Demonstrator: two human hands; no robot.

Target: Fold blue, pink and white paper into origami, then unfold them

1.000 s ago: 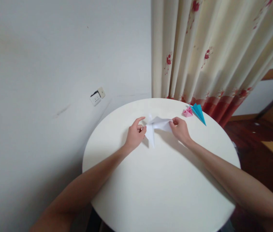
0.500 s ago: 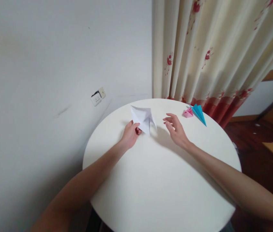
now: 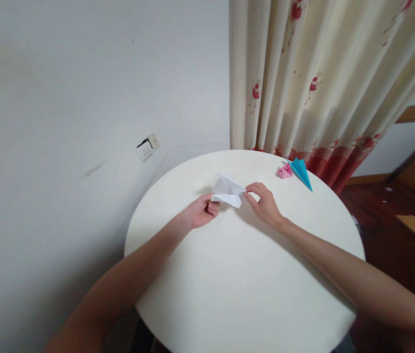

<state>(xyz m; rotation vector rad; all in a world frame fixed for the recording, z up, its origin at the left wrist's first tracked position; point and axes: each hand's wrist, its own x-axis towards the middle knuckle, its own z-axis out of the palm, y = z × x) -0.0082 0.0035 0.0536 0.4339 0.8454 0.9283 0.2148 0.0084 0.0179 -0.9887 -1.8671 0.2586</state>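
A folded sheet of white paper point(image 3: 227, 189) is held between my two hands, just over the far half of the round white table point(image 3: 247, 274). My left hand point(image 3: 203, 211) pinches its left corner, thumb on top and the other fingers curled beneath. At the opposite end, my right hand point(image 3: 264, 202) has thumb and fingertips closed on the right tip. The paper is tilted, with creased flaps standing apart. How its underside is folded is hidden.
Near the table's far right edge lie a pink folded paper piece point(image 3: 284, 171) and a blue paper plane point(image 3: 302, 173). A wall with a socket point(image 3: 144, 151) is on the left. A floral curtain point(image 3: 295, 108) hangs behind the table.
My right hand has closed from open onto the paper's right tip. The paper has turned and tipped flatter, its right end now between my right fingers.
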